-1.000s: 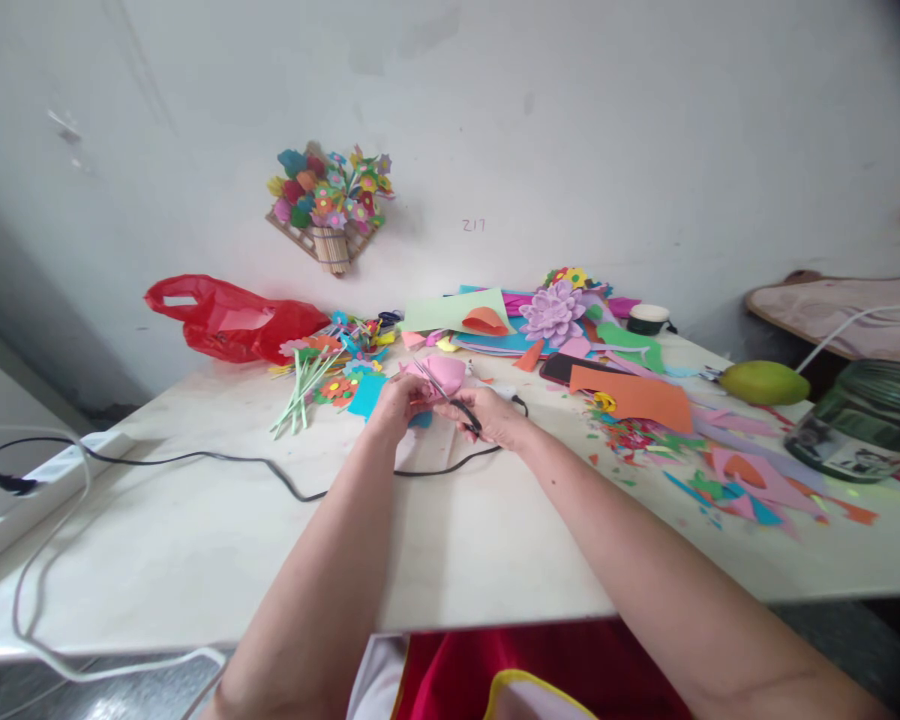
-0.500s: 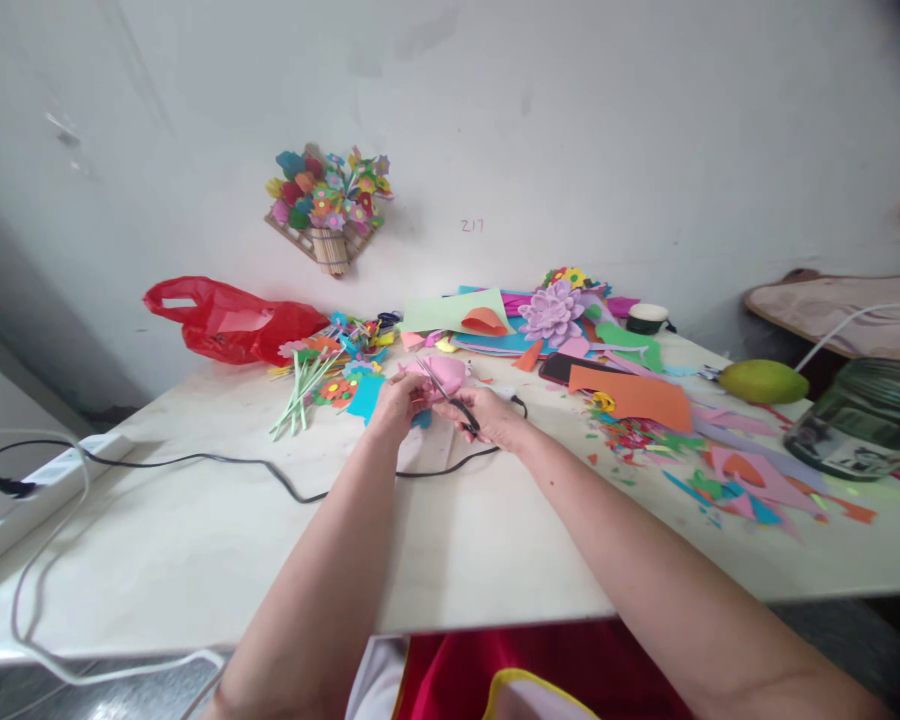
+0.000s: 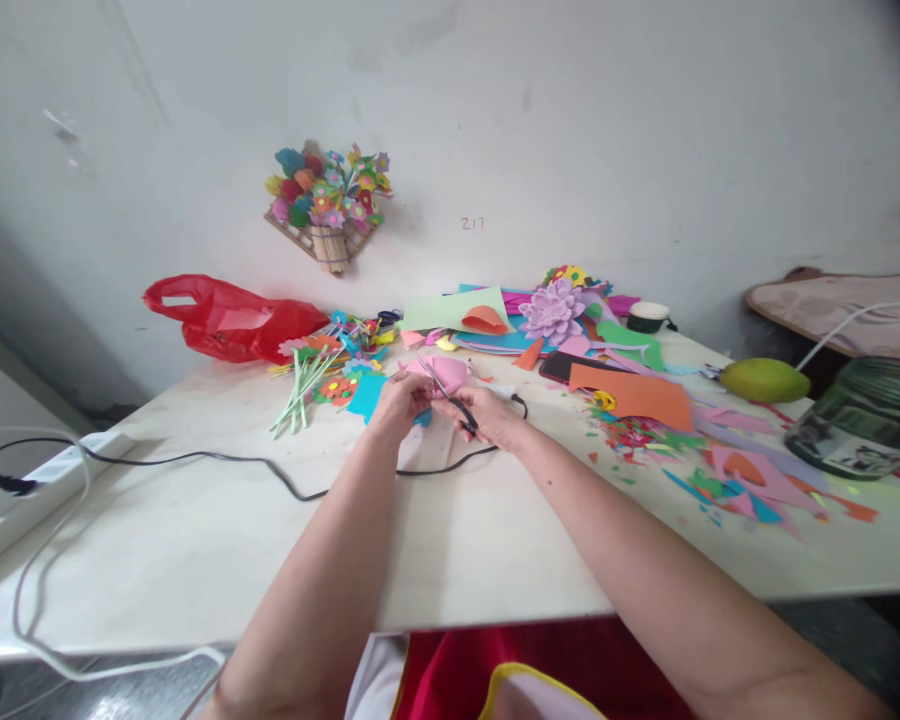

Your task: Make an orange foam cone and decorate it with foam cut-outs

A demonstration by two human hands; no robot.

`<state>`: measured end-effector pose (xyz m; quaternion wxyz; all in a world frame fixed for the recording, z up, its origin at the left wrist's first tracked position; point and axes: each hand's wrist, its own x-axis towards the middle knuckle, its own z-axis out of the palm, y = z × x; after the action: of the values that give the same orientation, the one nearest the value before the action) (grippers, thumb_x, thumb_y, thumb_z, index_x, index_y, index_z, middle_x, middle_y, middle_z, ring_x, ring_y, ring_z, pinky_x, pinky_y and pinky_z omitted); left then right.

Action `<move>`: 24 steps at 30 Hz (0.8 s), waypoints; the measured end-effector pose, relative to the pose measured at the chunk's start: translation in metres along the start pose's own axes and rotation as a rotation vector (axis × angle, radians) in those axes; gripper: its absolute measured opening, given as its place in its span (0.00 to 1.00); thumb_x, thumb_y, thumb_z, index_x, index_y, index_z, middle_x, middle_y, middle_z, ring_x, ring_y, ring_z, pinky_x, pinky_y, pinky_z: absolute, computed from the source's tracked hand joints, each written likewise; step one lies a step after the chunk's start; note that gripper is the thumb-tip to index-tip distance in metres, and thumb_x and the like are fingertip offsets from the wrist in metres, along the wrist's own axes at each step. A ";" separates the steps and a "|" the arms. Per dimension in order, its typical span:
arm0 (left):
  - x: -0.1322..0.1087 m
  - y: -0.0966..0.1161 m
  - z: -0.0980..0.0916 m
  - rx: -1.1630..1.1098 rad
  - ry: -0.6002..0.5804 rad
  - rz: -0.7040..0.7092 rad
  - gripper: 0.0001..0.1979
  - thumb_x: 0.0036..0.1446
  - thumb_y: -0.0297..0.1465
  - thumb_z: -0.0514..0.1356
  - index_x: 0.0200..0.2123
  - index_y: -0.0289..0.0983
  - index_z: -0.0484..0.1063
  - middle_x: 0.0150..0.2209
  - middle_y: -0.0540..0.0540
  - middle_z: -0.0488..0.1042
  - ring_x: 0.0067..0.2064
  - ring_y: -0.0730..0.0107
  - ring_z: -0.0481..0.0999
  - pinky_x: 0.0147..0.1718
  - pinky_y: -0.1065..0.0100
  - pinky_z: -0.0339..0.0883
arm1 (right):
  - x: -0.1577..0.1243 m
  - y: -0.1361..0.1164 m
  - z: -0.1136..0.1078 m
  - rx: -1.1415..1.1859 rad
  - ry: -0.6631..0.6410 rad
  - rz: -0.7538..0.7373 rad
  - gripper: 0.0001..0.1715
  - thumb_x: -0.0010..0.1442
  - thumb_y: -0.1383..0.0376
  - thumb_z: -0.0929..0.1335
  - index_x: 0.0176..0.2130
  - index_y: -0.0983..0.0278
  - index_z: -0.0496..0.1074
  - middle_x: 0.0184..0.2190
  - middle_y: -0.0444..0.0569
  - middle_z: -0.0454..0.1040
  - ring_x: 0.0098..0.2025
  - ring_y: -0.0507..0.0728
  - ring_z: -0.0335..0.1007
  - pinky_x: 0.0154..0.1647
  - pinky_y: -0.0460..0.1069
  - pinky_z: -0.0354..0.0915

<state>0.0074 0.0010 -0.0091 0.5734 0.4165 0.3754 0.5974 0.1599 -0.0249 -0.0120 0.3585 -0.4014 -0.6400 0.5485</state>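
Far out on the white table (image 3: 195, 540), my left hand (image 3: 397, 402) pinches a pink foam piece (image 3: 450, 372) that sticks up beyond its fingers. My right hand (image 3: 491, 415) is closed round the black handles of a pair of scissors (image 3: 447, 392). The thin blades point up and to the left, across the pink foam piece. The two hands almost touch each other.
A black cable (image 3: 217, 462) runs left from the hands to a power strip (image 3: 52, 465). Behind lie a red plastic bag (image 3: 229, 318), foam flowers on green stems (image 3: 311, 375), coloured foam sheets (image 3: 457, 312), a purple foam flower (image 3: 551, 312), scraps (image 3: 720, 470), a green fruit (image 3: 763, 381) and a glass jar (image 3: 859, 420).
Both hands stay in place; the scissors and the pink foam shift only slightly between the fingers.
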 end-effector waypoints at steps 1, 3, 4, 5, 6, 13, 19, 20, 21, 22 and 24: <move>0.000 0.000 0.000 0.000 0.003 -0.004 0.02 0.35 0.24 0.59 0.17 0.32 0.67 0.17 0.49 0.66 0.20 0.76 0.66 0.19 0.73 0.61 | 0.000 0.000 0.000 0.000 0.001 -0.003 0.20 0.47 0.52 0.72 0.30 0.64 0.65 0.17 0.38 0.64 0.13 0.44 0.58 0.06 0.39 0.45; 0.000 0.000 0.000 0.000 0.012 -0.010 0.01 0.35 0.24 0.59 0.17 0.32 0.67 0.17 0.48 0.66 0.20 0.76 0.66 0.19 0.73 0.61 | 0.000 0.000 0.001 0.004 0.004 -0.003 0.20 0.47 0.52 0.72 0.30 0.64 0.65 0.16 0.38 0.64 0.12 0.44 0.57 0.06 0.39 0.44; 0.000 0.000 0.000 0.001 0.017 -0.011 0.01 0.35 0.24 0.59 0.16 0.32 0.68 0.17 0.48 0.66 0.20 0.76 0.66 0.19 0.73 0.61 | 0.000 -0.001 0.001 0.007 0.004 -0.003 0.20 0.47 0.53 0.72 0.30 0.64 0.65 0.16 0.38 0.64 0.12 0.44 0.57 0.06 0.39 0.44; 0.001 0.000 0.000 0.002 0.020 -0.013 0.01 0.34 0.24 0.58 0.16 0.32 0.68 0.17 0.48 0.66 0.20 0.76 0.66 0.18 0.73 0.61 | -0.001 -0.002 0.001 0.010 0.003 -0.001 0.20 0.47 0.53 0.72 0.31 0.64 0.65 0.16 0.37 0.63 0.12 0.44 0.57 0.06 0.39 0.44; 0.001 0.001 0.000 0.003 0.023 -0.014 0.01 0.34 0.24 0.58 0.16 0.32 0.68 0.17 0.49 0.67 0.19 0.76 0.66 0.18 0.74 0.61 | -0.002 -0.004 0.001 0.013 0.002 0.002 0.20 0.47 0.53 0.72 0.31 0.64 0.65 0.16 0.37 0.63 0.12 0.44 0.57 0.06 0.39 0.44; 0.003 0.001 -0.001 0.006 0.036 -0.048 0.01 0.34 0.24 0.58 0.16 0.31 0.68 0.16 0.48 0.67 0.19 0.76 0.67 0.18 0.74 0.62 | -0.005 -0.009 0.004 0.023 0.003 0.032 0.19 0.48 0.54 0.72 0.30 0.65 0.65 0.15 0.36 0.62 0.11 0.43 0.55 0.06 0.39 0.44; 0.004 0.000 -0.004 0.007 0.031 -0.075 0.03 0.37 0.24 0.56 0.17 0.30 0.68 0.17 0.48 0.68 0.19 0.76 0.67 0.19 0.74 0.62 | -0.003 -0.006 0.003 -0.009 0.000 0.021 0.20 0.47 0.53 0.72 0.29 0.65 0.65 0.16 0.37 0.63 0.11 0.44 0.55 0.06 0.39 0.42; 0.004 0.000 -0.004 0.008 0.033 -0.081 0.03 0.37 0.24 0.56 0.16 0.30 0.68 0.17 0.48 0.68 0.18 0.76 0.67 0.19 0.74 0.62 | -0.003 -0.006 0.004 -0.012 -0.001 0.023 0.20 0.47 0.52 0.71 0.29 0.65 0.65 0.16 0.38 0.63 0.11 0.44 0.55 0.06 0.39 0.42; 0.004 0.000 -0.004 0.010 0.034 -0.086 0.03 0.37 0.24 0.56 0.16 0.30 0.68 0.17 0.48 0.68 0.18 0.76 0.67 0.19 0.74 0.62 | -0.003 -0.006 0.004 -0.015 -0.001 0.025 0.20 0.47 0.52 0.71 0.29 0.65 0.65 0.16 0.38 0.63 0.11 0.44 0.55 0.06 0.39 0.42; 0.004 0.001 -0.004 0.013 0.034 -0.090 0.03 0.36 0.24 0.56 0.16 0.30 0.68 0.17 0.47 0.68 0.18 0.76 0.67 0.19 0.74 0.62 | -0.003 -0.006 0.004 -0.016 0.000 0.028 0.20 0.47 0.53 0.71 0.29 0.65 0.65 0.16 0.38 0.63 0.11 0.44 0.55 0.06 0.39 0.42; 0.004 0.001 -0.004 0.015 0.032 -0.091 0.03 0.36 0.25 0.56 0.16 0.30 0.68 0.17 0.47 0.68 0.19 0.76 0.67 0.19 0.74 0.62 | -0.003 -0.007 0.004 -0.011 0.001 0.031 0.20 0.48 0.53 0.71 0.29 0.65 0.64 0.15 0.37 0.63 0.12 0.44 0.55 0.06 0.39 0.42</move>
<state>0.0036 0.0051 -0.0095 0.5907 0.3937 0.4076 0.5743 0.1570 -0.0301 -0.0060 0.3480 -0.4134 -0.6365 0.5503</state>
